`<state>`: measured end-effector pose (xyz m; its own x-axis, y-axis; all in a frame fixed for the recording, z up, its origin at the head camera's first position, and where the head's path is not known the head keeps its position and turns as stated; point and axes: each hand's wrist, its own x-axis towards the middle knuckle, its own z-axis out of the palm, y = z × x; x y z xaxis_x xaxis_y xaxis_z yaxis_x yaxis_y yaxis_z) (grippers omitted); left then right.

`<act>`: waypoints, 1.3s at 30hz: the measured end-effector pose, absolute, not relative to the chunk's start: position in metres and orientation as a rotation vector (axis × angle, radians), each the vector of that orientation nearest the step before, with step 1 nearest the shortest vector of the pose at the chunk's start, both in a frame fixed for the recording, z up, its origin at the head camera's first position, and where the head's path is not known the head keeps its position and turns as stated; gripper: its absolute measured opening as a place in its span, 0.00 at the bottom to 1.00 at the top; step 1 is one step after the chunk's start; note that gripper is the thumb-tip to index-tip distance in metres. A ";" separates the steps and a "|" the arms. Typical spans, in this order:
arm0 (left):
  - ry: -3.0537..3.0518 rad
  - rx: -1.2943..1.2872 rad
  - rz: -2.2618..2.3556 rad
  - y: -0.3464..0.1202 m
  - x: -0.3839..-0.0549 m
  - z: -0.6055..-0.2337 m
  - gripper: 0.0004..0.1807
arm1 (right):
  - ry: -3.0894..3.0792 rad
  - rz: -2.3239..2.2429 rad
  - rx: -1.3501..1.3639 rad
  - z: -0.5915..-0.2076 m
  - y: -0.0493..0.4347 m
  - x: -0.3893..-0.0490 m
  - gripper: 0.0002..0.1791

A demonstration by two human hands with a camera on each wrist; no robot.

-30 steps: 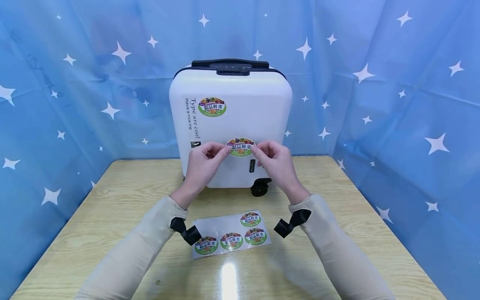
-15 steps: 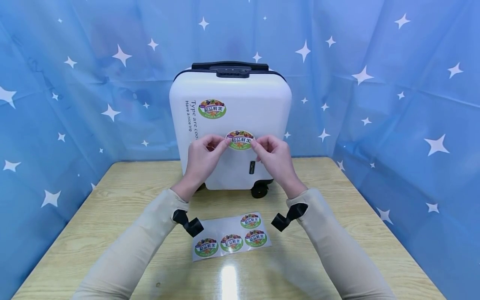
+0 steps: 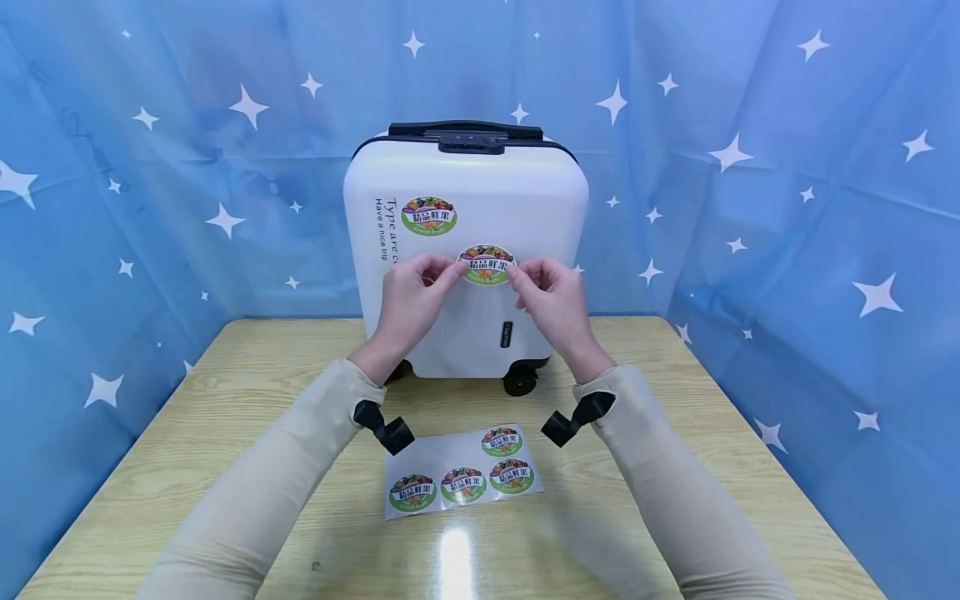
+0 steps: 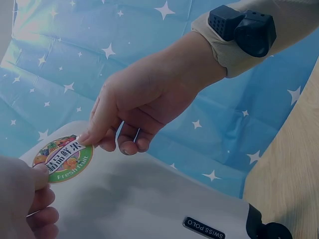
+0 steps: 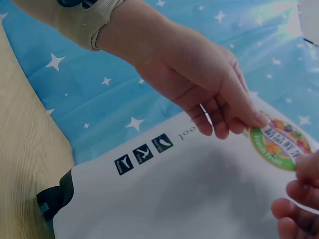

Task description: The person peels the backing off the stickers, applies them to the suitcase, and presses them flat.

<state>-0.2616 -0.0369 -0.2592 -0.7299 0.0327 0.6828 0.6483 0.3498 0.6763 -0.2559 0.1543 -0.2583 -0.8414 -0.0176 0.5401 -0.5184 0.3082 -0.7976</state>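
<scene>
Between both hands is an oval fruit sticker [image 3: 487, 267], held upright in front of the white suitcase [image 3: 465, 333]. The left hand [image 3: 411, 298] pinches its left edge between thumb and finger. At the opposite edge, the right hand [image 3: 553, 307] pinches it the same way. In the left wrist view the sticker [image 4: 63, 158] is stretched flat between the thumbs; whether its back touches the suitcase I cannot tell. A matching sticker [image 3: 429, 217] lies flat on the suitcase's upper left, next to the printed lettering. The suitcase stands upright, its black handle [image 3: 465, 127] on top.
A backing sheet [image 3: 442, 454] with several more oval stickers lies on the wooden table [image 3: 300, 467] in front of the suitcase. Black wheels [image 3: 521, 382] show under the suitcase. A blue star-patterned curtain [image 3: 247, 183] surrounds the table at the back and sides.
Both hands have risen along the suitcase front, carrying the sticker upward from near the small black label to about mid-height. The sheet and the suitcase stay in place.
</scene>
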 end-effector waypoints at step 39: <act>-2.056 -0.444 -1.180 -0.020 -0.281 -0.231 0.13 | -2.067 1.532 0.408 -0.235 0.149 -0.277 0.14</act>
<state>-0.2807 -0.0201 -0.2311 -0.6865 -0.0523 0.7252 0.5999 0.5229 0.6056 -0.2766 0.1487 -0.2350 -0.8136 0.0695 0.5773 -0.5321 0.3112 -0.7874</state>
